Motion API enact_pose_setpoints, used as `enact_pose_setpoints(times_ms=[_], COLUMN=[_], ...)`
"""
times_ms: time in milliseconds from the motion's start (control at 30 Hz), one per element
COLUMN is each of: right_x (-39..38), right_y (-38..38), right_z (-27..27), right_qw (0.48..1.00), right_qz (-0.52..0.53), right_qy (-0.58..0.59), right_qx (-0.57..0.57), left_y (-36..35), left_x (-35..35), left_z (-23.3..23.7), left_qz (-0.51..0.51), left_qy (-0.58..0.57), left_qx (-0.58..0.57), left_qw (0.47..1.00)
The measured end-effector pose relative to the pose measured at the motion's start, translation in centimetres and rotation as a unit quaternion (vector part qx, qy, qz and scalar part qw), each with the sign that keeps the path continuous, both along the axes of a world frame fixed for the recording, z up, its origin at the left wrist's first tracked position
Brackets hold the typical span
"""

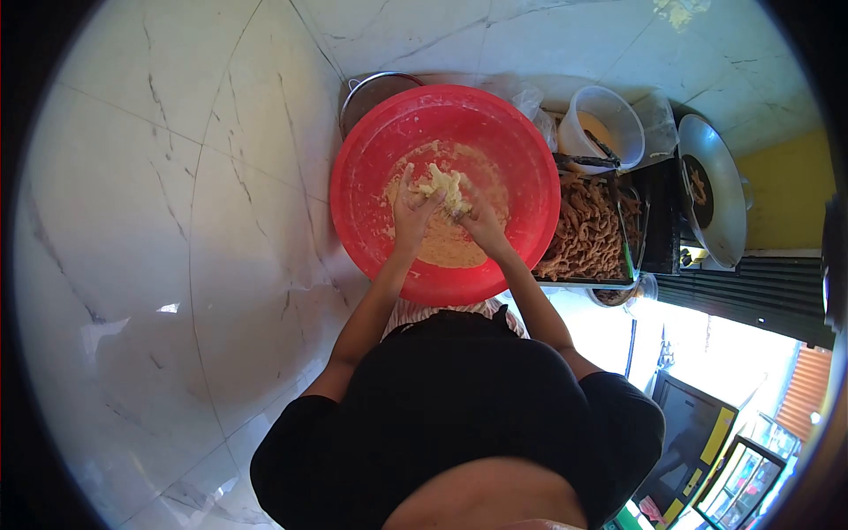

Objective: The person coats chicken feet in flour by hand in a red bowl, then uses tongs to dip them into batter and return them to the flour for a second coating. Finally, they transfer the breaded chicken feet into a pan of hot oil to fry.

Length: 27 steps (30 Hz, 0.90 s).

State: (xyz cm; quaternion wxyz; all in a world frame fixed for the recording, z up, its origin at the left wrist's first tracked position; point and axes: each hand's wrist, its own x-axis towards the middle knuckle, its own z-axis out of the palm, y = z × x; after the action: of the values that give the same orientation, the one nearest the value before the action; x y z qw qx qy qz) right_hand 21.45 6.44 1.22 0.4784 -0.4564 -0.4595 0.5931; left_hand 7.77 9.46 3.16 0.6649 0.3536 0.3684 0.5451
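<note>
A wide red basin (358,168) stands before me with loose pale flour (455,247) spread over its bottom. Above the flour, a pale, lumpy flour-coated clump (444,187) rests between my two hands. My left hand (413,212) cups its left side, fingers curved and pointing away from me. On the other side, my right hand (481,221) has its fingers bent against the clump. What lies under the coating cannot be made out. Flour clings to the fingers and to the basin's inner wall.
To the right, a tray (587,283) holds many brown fried pieces (583,230). Behind it stands a white tub (632,132) with tongs (587,161) across it. Farther right is a large metal wok (729,203). A metal-rimmed bowl (371,86) sits behind the basin, near the tiled wall.
</note>
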Motion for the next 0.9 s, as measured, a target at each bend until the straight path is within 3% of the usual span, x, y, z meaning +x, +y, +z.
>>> enact_pose_setpoints(times_ms=[100, 333, 400, 433, 500, 567, 600, 633, 667, 700, 733, 800, 900], right_x=[-0.1, -0.2, 0.3, 0.4, 0.5, -0.2, -0.7, -1.3, -2.1, -2.9, -3.8, -5.2, -6.3], right_y=[0.0, 0.0, 0.5, 0.8, 1.5, 2.6, 3.2, 3.9, 4.5, 5.1, 5.4, 6.0, 5.1], right_z=[0.2, -0.6, -2.3, -2.1, -1.8, -3.1, -4.0, -5.1, -6.3, -7.4, -8.4, -9.6, -10.6], right_qw=[0.998, 0.999, 0.995, 0.995, 0.967, 0.964, 0.956, 0.955, 0.939, 0.913, 0.912, 0.843, 0.827], right_qz=[0.002, 0.020, 0.056, 0.058, 0.090, 0.084, 0.076, 0.080, 0.093, 0.107, 0.111, 0.194, 0.283], right_qy=[0.062, 0.029, -0.075, -0.075, -0.217, -0.250, -0.284, -0.285, -0.313, -0.337, -0.337, -0.429, -0.433], right_qx=[-0.009, -0.027, -0.031, -0.035, -0.096, -0.042, 0.017, 0.014, 0.110, 0.205, 0.205, 0.260, 0.217], left_y=[0.6, 0.7, 1.0, 1.1, 0.6, -0.4, -0.8, -1.2, -1.7, -2.1, -2.5, -2.9, -3.1], left_x=[-0.7, -2.5, -4.0, -5.0, -6.7, -7.7, -8.3, -8.9, -9.3, -9.3, -9.1, -9.0, -8.8], left_z=[-0.5, -0.8, -1.4, -2.2, -3.0, -2.7, -2.5, -2.3, -2.2, -2.6, -3.2, -3.9, -3.7], left_qz=[-0.001, -0.016, -0.021, -0.020, -0.017, 0.137, 0.138, 0.158, 0.177, 0.180, 0.180, 0.185, 0.141], left_qy=[-0.010, -0.012, -0.008, -0.015, -0.022, 0.141, 0.141, 0.235, 0.328, 0.327, 0.332, 0.334, 0.389], left_qx=[-0.038, -0.111, -0.150, -0.117, -0.089, 0.096, 0.092, 0.100, 0.107, 0.104, 0.097, 0.088, 0.104], left_qw=[0.999, 0.994, 0.988, 0.993, 0.996, 0.976, 0.976, 0.954, 0.922, 0.922, 0.921, 0.920, 0.904])
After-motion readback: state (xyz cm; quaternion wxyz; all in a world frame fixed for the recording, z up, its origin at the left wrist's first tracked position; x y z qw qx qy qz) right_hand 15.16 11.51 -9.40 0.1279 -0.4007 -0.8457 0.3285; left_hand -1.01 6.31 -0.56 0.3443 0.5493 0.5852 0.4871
